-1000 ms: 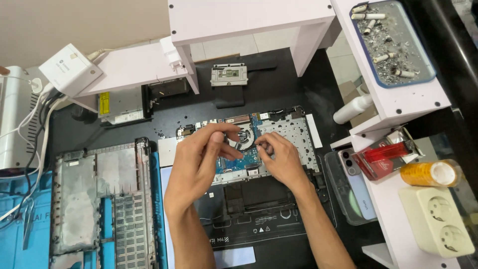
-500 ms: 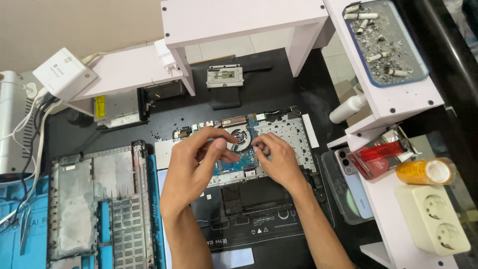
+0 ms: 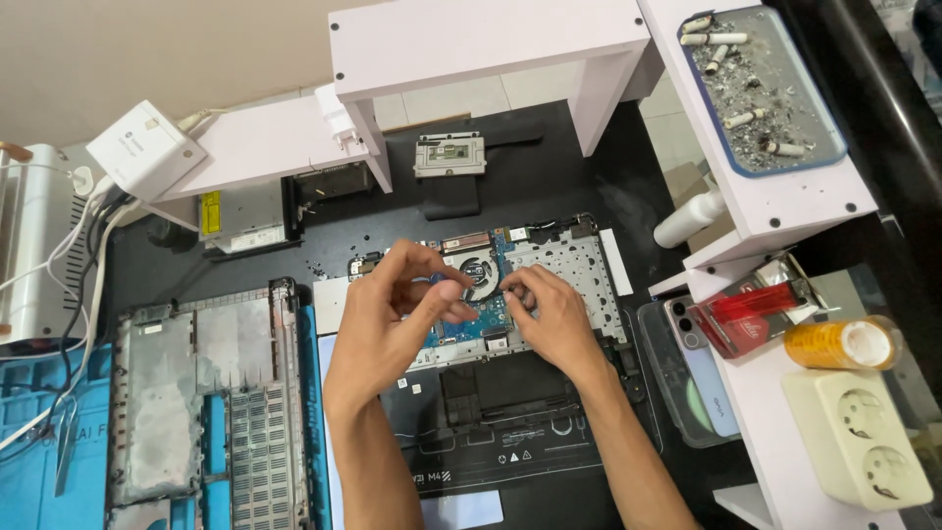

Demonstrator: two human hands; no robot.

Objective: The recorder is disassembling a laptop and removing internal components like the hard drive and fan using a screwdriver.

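Both hands are working over the opened laptop (image 3: 510, 324), which is lying at the middle of the black worktop (image 3: 549, 182). The left hand (image 3: 392, 314) is curling its fingers (image 3: 446, 291) together beside the round fan (image 3: 479, 267); what they are pinching cannot be told. The right hand (image 3: 549, 314) is pressing bent fingers onto the blue circuit board (image 3: 486, 312). The removed bottom cover (image 3: 211, 393) is lying toward the worktop's left edge.
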